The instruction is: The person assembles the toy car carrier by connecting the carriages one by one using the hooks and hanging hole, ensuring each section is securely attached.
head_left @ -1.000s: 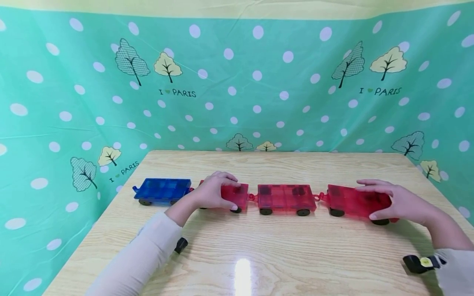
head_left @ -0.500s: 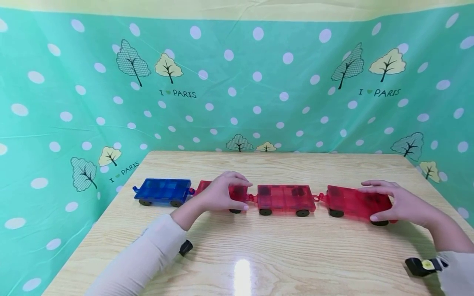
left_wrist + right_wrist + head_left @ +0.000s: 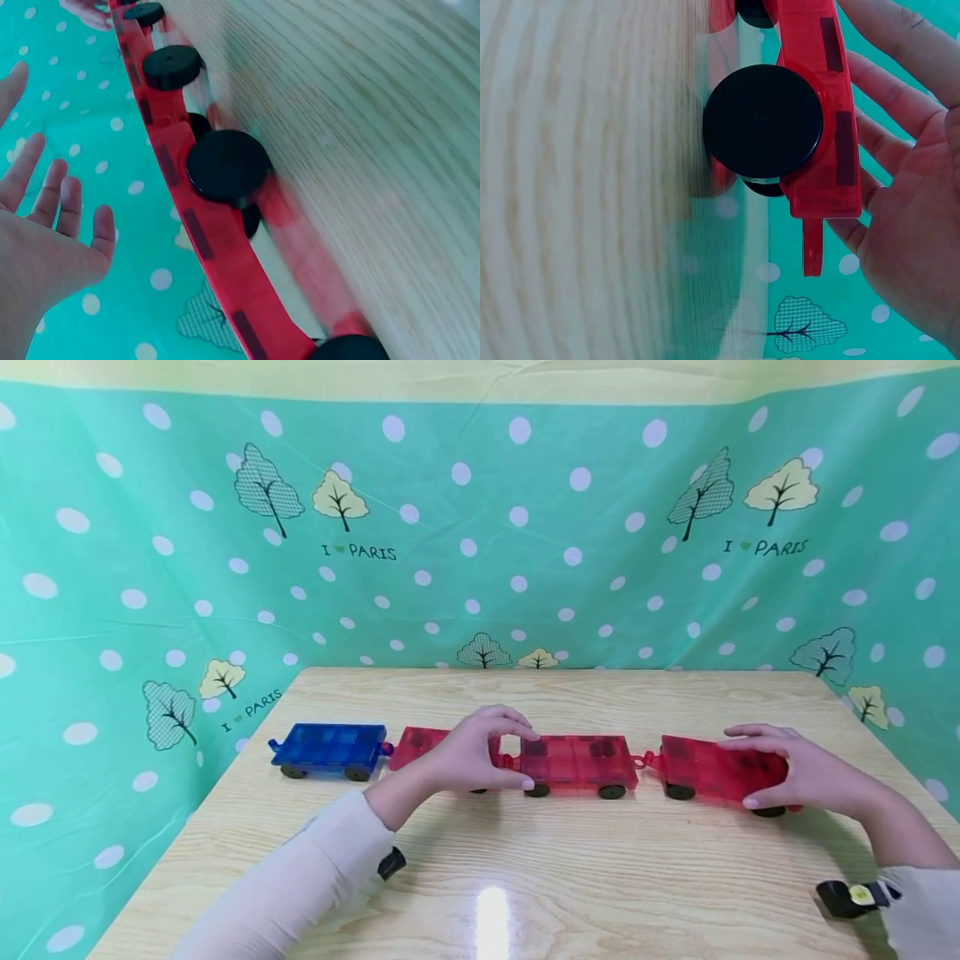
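In the head view, a row of toy train cars runs across the table: a blue car (image 3: 330,748), then a left red car (image 3: 420,740), a middle red car (image 3: 577,760) and a right red car (image 3: 686,764). My left hand (image 3: 474,753) is over the joint between the left and middle red cars, hiding part of the left one. Its fingers are spread and hold nothing; the left wrist view shows the hand (image 3: 52,247) apart from the cars. My right hand (image 3: 817,772) grips the right red car by its long sides, thumb in front, fingers behind.
The cars stand on a wood-grain table (image 3: 570,877). Behind it hangs a green dotted cloth (image 3: 480,577) with trees on it. Black wrist straps (image 3: 847,897) show below the hands. A hook (image 3: 812,251) sticks out of the right car's end.
My left hand has slid right, from over the left red car to its joint with the middle one. The right hand and the cars have hardly moved.
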`<move>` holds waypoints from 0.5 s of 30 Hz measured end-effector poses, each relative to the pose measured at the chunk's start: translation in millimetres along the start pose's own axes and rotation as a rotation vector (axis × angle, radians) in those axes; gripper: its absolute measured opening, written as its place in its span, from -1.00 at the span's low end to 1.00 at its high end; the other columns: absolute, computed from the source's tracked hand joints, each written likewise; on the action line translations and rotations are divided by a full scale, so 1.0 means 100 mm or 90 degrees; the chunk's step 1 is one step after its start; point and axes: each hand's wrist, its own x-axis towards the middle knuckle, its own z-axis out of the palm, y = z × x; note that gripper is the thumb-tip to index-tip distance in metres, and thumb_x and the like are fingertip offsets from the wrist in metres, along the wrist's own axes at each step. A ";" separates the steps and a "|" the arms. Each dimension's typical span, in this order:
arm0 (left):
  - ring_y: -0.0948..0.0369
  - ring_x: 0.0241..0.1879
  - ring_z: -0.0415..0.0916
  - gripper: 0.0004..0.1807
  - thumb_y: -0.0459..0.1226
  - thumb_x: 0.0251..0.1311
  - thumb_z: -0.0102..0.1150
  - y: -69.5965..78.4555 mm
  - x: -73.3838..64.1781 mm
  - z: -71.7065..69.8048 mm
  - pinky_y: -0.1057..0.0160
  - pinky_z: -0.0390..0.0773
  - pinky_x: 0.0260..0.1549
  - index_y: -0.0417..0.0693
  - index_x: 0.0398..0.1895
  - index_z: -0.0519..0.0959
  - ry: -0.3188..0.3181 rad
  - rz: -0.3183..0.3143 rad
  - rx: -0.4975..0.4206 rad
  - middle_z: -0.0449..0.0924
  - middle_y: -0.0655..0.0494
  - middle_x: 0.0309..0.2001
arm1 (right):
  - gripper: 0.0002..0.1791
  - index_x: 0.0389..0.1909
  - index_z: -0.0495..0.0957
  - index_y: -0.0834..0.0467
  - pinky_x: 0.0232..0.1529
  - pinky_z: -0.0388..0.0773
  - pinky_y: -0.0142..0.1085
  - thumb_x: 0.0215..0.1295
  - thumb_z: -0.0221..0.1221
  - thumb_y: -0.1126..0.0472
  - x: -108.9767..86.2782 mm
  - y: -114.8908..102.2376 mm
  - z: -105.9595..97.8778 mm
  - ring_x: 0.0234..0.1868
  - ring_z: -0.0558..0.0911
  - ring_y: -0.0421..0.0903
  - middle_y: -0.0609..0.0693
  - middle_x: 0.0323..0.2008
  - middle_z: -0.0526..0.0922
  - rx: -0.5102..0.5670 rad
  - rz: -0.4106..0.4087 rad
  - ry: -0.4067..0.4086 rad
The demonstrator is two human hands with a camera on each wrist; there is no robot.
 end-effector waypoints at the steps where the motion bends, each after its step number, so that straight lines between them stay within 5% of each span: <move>1: 0.23 0.22 0.26 -0.43 -0.14 -0.07 0.55 0.02 0.01 0.01 -0.04 0.40 0.14 0.07 0.10 0.63 -0.001 0.003 0.001 0.43 0.26 0.12 | -0.22 0.20 0.55 0.07 -0.12 0.50 -0.08 -0.16 0.56 0.07 0.00 0.01 0.00 0.16 0.18 -0.09 0.08 0.26 0.33 -0.003 -0.002 0.003; 5: 0.22 0.24 0.21 -0.39 -0.13 -0.08 0.55 0.09 0.08 0.06 -0.04 0.41 0.12 0.09 0.13 0.61 -0.012 0.021 0.012 0.41 0.20 0.17 | -0.23 0.19 0.56 0.08 -0.11 0.48 -0.08 -0.16 0.56 0.10 0.00 0.02 0.01 0.17 0.19 -0.10 0.08 0.25 0.34 -0.001 -0.016 0.006; 10: 0.22 0.21 0.19 -0.34 -0.10 -0.11 0.56 0.19 0.16 0.12 0.07 0.43 0.08 0.08 0.16 0.59 -0.024 0.044 0.045 0.38 0.17 0.20 | -0.26 0.17 0.58 0.07 -0.13 0.46 -0.26 -0.17 0.56 0.13 0.01 0.05 0.03 0.12 0.11 -0.49 -0.01 0.21 0.35 -0.005 -0.030 0.011; 15: 0.25 0.21 0.18 -0.32 -0.02 -0.09 0.53 0.24 0.23 0.21 0.20 0.39 0.08 0.14 0.19 0.58 -0.042 0.050 0.075 0.36 0.22 0.22 | -0.27 0.15 0.59 0.07 -0.15 0.47 -0.28 -0.17 0.56 0.13 0.02 0.06 0.04 0.10 0.07 -0.58 -0.05 0.18 0.35 -0.006 -0.037 0.015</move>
